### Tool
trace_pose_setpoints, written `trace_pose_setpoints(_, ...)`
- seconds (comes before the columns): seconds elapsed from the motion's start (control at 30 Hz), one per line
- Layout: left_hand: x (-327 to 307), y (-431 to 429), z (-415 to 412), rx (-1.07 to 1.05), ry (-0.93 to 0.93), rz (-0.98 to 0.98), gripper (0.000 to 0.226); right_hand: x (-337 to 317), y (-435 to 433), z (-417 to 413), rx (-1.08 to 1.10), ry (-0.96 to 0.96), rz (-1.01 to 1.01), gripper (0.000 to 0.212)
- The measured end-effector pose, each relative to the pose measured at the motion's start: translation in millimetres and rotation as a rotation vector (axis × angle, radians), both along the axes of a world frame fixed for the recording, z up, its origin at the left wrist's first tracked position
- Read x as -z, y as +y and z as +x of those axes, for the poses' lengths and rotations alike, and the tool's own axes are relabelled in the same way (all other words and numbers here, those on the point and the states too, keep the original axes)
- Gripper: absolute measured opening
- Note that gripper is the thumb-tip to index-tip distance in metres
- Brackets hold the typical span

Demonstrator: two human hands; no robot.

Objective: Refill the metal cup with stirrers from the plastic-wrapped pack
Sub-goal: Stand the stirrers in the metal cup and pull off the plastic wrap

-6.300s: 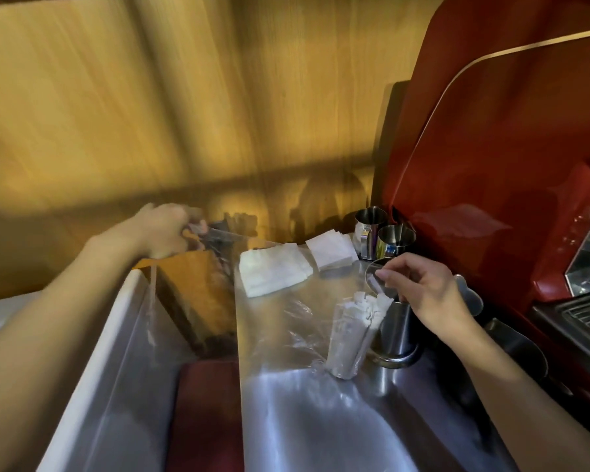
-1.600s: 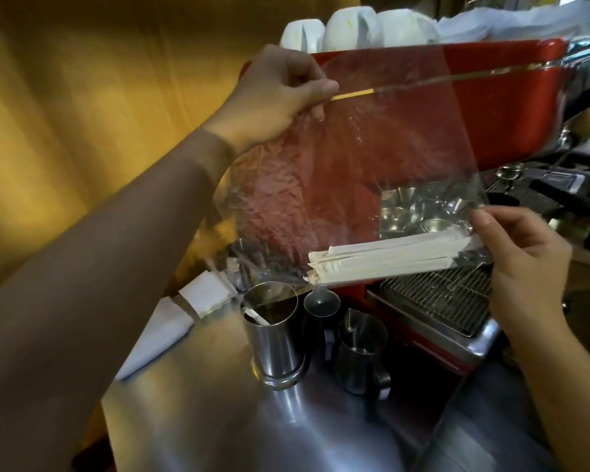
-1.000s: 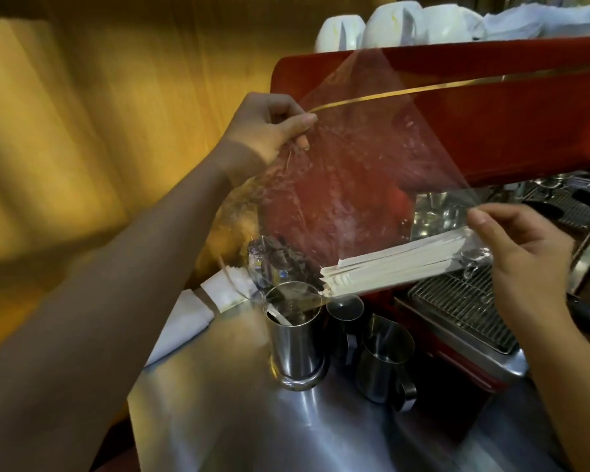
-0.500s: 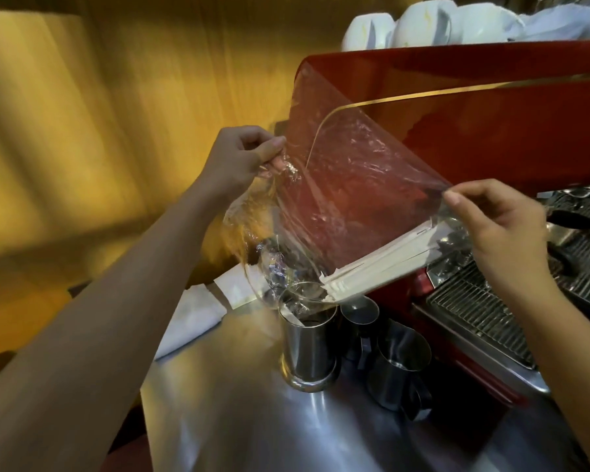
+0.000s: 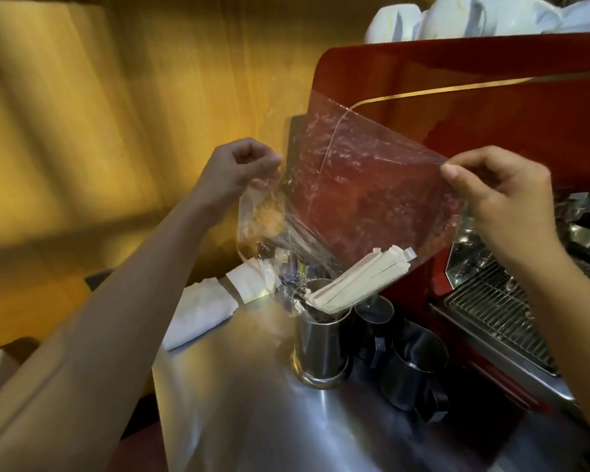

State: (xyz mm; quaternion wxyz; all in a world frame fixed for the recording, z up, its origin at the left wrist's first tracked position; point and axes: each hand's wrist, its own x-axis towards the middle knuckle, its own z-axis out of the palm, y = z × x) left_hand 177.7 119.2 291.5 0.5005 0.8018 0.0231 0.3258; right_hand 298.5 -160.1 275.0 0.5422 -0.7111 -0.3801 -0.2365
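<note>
I hold a clear plastic pack up over the steel counter. My left hand pinches its left edge and my right hand pinches its right edge. The pack tilts down to the left. A bundle of pale paper-wrapped stirrers lies inside it, slanted, with its lower ends at the mouth of the tall metal cup. The cup stands upright on the counter just below the pack's open lower corner.
Two smaller steel pitchers stand right of the cup. A red espresso machine with a drip grate is behind and to the right, white cups on top. Folded white cloths lie on the counter at left, by a wooden wall.
Both hands have lowered and tilted the pack more steeply. The stirrers have slid down to the left, and their lower ends now reach the cup's mouth.
</note>
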Motion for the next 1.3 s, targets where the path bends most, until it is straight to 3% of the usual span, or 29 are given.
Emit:
trace_pose_setpoints(0.5, 35, 5, -2, -0.105, 0.087, -0.080, 0.016, 50, 2, -11, -0.133, 0.253, 0.021, 0.009)
trace_pose_setpoints(0.73, 37, 8, -1, -0.126, 0.080, -0.083, 0.009, 80, 5, -18, -0.261, 0.497, 0.174, 0.055)
trace_pose_setpoints(0.8, 37, 7, -1, -0.126, 0.074, -0.080, 0.010, 93, 8, -18, -0.253, 0.570, 0.163, 0.050)
trace_pose_setpoints(0.93, 36, 6, -2, -0.121, 0.070, -0.076, 0.018, 111, 16, -18, -0.235, 0.633, 0.097, 0.007)
trace_pose_setpoints(1.07, 36, 7, -8, -0.085, 0.097, -0.079, 0.017, 112, 18, -16, -0.222, 0.600, 0.136, 0.015)
trace_pose_setpoints(1.2, 44, 16, -18, -0.031, 0.265, -0.128, 0.041, 108, 19, -14, -0.218, 0.580, 0.148, 0.022)
trace_pose_setpoints(1.3, 58, 23, -24, -0.059, 0.381, 0.025, 0.021, 102, 19, -11, -0.219, 0.557, 0.152, 0.021)
